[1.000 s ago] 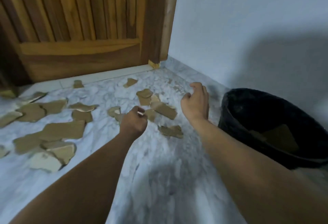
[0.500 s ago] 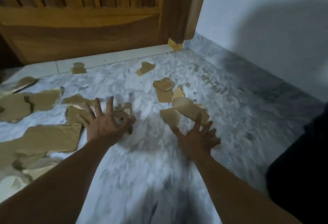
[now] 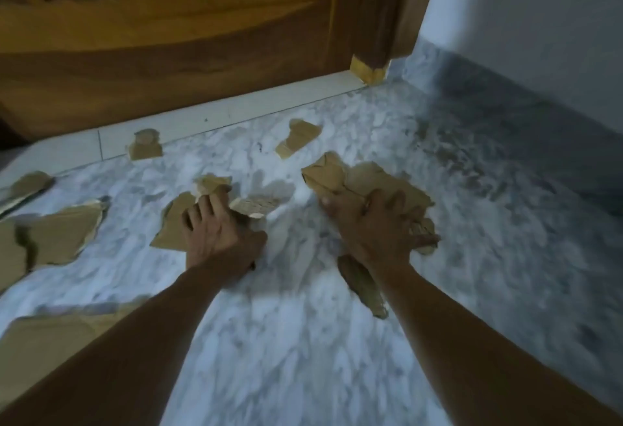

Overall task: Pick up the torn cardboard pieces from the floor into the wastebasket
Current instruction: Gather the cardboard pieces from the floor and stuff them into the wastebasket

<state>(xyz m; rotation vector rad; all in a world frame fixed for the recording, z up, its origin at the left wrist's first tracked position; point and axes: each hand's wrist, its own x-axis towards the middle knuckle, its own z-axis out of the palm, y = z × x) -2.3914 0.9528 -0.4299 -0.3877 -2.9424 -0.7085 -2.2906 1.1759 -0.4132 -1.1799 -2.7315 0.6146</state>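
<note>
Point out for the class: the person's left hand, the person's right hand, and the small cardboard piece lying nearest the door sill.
left hand [image 3: 215,233], head view, back of the hand.
right hand [image 3: 377,226], head view, back of the hand.
small cardboard piece [image 3: 145,145], head view, its flat middle.

Marble floor [image 3: 303,341] in grey-white, torn cardboard pieces [image 3: 354,179] scattered across it, two small scraps [image 3: 145,145] near the pale threshold strip [image 3: 219,118], bigger slabs [image 3: 60,233] at the left edge, a hand pressed flat on each middle cluster
</note>
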